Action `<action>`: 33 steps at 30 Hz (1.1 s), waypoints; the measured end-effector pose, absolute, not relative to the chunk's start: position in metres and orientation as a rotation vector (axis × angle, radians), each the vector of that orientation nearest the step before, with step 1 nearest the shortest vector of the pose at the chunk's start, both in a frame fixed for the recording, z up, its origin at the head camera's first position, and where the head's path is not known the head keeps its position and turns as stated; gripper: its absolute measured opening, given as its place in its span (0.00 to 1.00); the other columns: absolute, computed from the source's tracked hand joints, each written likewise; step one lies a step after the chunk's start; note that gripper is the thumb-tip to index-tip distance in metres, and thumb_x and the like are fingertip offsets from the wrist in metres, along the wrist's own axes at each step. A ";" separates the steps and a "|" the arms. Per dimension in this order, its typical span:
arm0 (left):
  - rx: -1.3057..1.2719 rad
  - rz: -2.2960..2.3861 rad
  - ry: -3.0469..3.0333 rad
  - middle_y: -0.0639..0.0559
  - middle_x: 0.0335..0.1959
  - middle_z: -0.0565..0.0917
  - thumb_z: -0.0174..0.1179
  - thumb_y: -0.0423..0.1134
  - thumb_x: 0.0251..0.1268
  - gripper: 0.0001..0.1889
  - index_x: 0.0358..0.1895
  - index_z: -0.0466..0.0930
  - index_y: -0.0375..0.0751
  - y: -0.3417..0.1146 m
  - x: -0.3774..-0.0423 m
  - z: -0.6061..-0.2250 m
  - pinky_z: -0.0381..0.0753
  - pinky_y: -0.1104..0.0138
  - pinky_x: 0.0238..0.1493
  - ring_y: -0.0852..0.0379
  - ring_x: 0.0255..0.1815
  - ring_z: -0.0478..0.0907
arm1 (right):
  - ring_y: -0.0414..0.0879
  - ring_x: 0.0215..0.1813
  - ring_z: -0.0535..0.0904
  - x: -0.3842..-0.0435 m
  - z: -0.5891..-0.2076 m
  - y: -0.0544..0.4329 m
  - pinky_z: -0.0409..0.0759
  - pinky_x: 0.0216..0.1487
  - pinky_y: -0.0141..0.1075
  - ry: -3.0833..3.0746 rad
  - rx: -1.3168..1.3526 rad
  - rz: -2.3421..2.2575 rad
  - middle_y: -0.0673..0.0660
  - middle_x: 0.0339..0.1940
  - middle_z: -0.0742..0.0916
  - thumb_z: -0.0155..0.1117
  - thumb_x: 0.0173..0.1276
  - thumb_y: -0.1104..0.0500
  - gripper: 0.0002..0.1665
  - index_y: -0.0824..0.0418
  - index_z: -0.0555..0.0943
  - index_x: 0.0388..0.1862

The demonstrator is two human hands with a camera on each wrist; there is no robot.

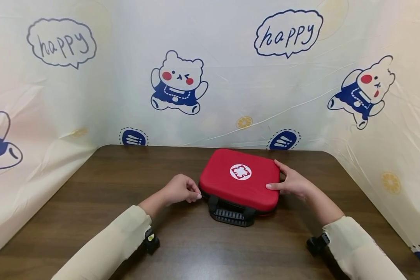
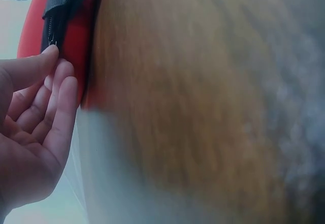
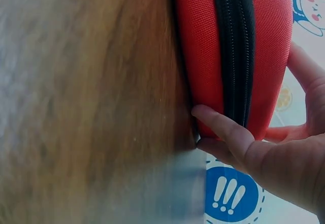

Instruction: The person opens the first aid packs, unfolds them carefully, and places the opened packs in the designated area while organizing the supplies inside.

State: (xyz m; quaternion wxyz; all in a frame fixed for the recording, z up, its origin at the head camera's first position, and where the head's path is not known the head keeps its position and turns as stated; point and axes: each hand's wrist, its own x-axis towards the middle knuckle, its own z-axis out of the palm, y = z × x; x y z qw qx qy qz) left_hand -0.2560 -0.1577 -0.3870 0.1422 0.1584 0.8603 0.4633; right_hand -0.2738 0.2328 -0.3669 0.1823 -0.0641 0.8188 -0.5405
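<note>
A red first-aid case (image 1: 217, 171) with a white round emblem lies closed on the table, its black carry handle (image 1: 231, 217) facing the person. At the case's left front corner, the left hand (image 1: 180, 188) pinches the zipper pull (image 2: 53, 44) between thumb and fingertips; the pull is mostly covered by them. The right hand (image 1: 294, 182) grips the case's right side, spanning its thickness. In the right wrist view, its fingers lie across the black zipper band (image 3: 236, 56) and at the lower edge.
The brown wooden table (image 1: 203, 252) extends around the case. A pale curtain (image 1: 224, 77) printed with cartoon bears stands along the back and sides. Each forearm carries a small black wrist camera (image 1: 151, 242) over a light sleeve.
</note>
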 end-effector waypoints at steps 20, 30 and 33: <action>0.315 1.272 2.664 0.51 0.23 0.85 0.70 0.34 0.57 0.03 0.29 0.87 0.39 -0.175 -0.279 -0.385 0.84 0.64 0.31 0.55 0.24 0.80 | 0.63 0.61 0.68 -0.280 -0.367 0.237 0.83 0.47 0.44 2.320 -0.240 -1.449 0.71 0.75 0.53 0.74 0.59 0.54 0.65 0.56 0.38 0.81; 0.342 1.174 2.846 0.53 0.21 0.83 0.70 0.35 0.58 0.03 0.29 0.88 0.41 -0.165 -0.291 -0.388 0.81 0.66 0.27 0.57 0.22 0.78 | 0.66 0.72 0.56 -0.291 -0.368 0.242 0.81 0.53 0.48 2.250 -0.264 -1.413 0.67 0.78 0.52 0.76 0.57 0.54 0.66 0.50 0.40 0.81; 0.344 1.153 2.880 0.54 0.20 0.83 0.70 0.35 0.58 0.03 0.29 0.88 0.41 -0.163 -0.296 -0.388 0.80 0.67 0.26 0.58 0.21 0.78 | 0.66 0.73 0.52 -0.299 -0.367 0.244 0.80 0.55 0.50 2.223 -0.292 -1.393 0.66 0.78 0.52 0.76 0.56 0.54 0.66 0.49 0.40 0.81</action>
